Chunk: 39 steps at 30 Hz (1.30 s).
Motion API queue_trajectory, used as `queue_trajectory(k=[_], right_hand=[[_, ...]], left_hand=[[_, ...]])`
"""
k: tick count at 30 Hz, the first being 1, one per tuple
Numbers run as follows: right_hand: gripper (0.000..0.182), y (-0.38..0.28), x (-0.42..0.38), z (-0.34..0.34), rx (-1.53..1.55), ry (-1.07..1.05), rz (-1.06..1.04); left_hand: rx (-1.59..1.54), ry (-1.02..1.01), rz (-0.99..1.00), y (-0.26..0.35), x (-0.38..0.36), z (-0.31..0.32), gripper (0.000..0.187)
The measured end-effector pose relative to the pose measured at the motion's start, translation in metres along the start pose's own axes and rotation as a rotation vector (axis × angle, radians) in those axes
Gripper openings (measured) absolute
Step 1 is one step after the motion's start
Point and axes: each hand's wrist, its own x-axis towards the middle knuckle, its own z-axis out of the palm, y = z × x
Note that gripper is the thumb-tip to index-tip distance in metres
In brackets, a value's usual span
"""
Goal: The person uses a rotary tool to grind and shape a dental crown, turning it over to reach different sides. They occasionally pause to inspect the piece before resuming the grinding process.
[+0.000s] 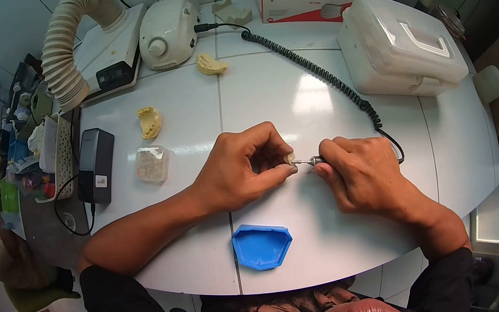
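Near the middle of the white table, my left hand (pixel 242 169) pinches a small off-white piece (pixel 290 159) between thumb and fingertips. It looks tooth-like, but most of it is hidden. My right hand (pixel 364 172) is wrapped round a rotary handpiece (pixel 314 161), whose thin bur points left and meets the piece, or comes very close to it. From the handpiece side a black coiled cord (pixel 321 69) runs to a white control unit (pixel 170 34) at the back. Below my hands lies a shallow blue tray (pixel 263 248).
Two yellowish dental casts (pixel 151 122) and a clear plastic box (pixel 152 165) are on the left. Behind them stand a ribbed suction hose (pixel 61 61) and black power box (pixel 96 166). A white case (pixel 400 44) is back right. Another person (pixel 13 252) sits far left.
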Motion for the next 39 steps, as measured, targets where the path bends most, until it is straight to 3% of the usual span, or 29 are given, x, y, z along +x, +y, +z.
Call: queue_trajectory(k=[39], right_hand=[[0.027,0.0023,0.0001,-0.0008,0.027,0.034,0.002]], left_hand=[[0.024,0.047,0.031,-0.0001,0.0001,0.0012,0.025]])
